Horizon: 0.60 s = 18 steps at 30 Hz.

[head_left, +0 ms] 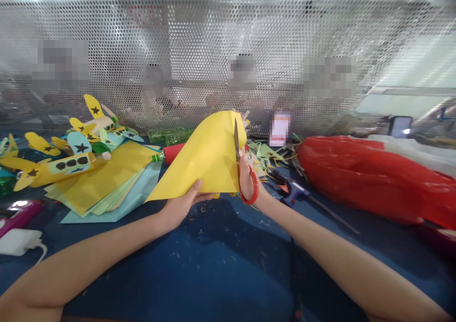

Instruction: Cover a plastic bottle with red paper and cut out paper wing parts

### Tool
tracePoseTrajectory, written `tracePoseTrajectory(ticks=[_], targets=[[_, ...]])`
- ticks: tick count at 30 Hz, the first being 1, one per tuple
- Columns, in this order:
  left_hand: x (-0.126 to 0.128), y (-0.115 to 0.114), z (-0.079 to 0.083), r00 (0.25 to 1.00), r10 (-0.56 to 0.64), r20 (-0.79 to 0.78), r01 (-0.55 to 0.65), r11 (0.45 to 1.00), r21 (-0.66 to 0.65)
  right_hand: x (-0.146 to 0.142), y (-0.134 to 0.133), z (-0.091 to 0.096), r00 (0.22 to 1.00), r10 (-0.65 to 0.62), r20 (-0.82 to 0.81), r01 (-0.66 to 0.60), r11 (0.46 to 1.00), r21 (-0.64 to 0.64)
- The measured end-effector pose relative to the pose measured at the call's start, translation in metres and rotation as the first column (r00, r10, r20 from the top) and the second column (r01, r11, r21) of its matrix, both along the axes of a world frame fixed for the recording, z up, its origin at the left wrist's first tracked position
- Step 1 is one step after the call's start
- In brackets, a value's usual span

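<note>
A sheet of yellow paper [204, 158] is held up over the blue table, its top edge curling over. My left hand [183, 203] grips its lower edge, thumb on the front face and fingers behind. In my right hand [246, 175] are red-handled scissors [253, 189], their blades pointing up along the sheet's right edge. Part of the right hand's fingers is hidden by the handle and paper. Behind my left hand lies a stack of yellow, green and blue paper sheets [107, 184].
Several paper-trimmed bottle airplanes [67, 165] stand at left. Paper scraps [267, 153] and a blue glue gun [295, 191] lie right of the scissors, near a red plastic bag [356, 175]. A white charger [21, 241] sits front left. A perforated metal screen [206, 42] rises behind.
</note>
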State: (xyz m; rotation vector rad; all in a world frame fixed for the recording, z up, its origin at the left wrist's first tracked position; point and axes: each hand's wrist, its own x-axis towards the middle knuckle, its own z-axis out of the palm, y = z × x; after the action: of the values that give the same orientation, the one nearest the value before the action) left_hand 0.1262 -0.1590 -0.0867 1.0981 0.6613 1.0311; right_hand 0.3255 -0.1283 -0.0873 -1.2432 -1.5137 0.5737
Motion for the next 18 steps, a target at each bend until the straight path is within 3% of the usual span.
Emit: tracePoseTrajectory(ticks=[10,18], targets=[[0.000,-0.001,-0.002,1.000,-0.002,-0.006,0.002,1.000,-0.007,-0.010,-0.012,0.012,0.989,-0.071,-0.130,0.065,0.997,-0.049],[0.001,-0.001,-0.003,1.000,0.004,0.001,-0.004,1.000,0.011,-0.019,-0.022,0.021,0.975,-0.068,-0.212,0.024,0.978,-0.206]])
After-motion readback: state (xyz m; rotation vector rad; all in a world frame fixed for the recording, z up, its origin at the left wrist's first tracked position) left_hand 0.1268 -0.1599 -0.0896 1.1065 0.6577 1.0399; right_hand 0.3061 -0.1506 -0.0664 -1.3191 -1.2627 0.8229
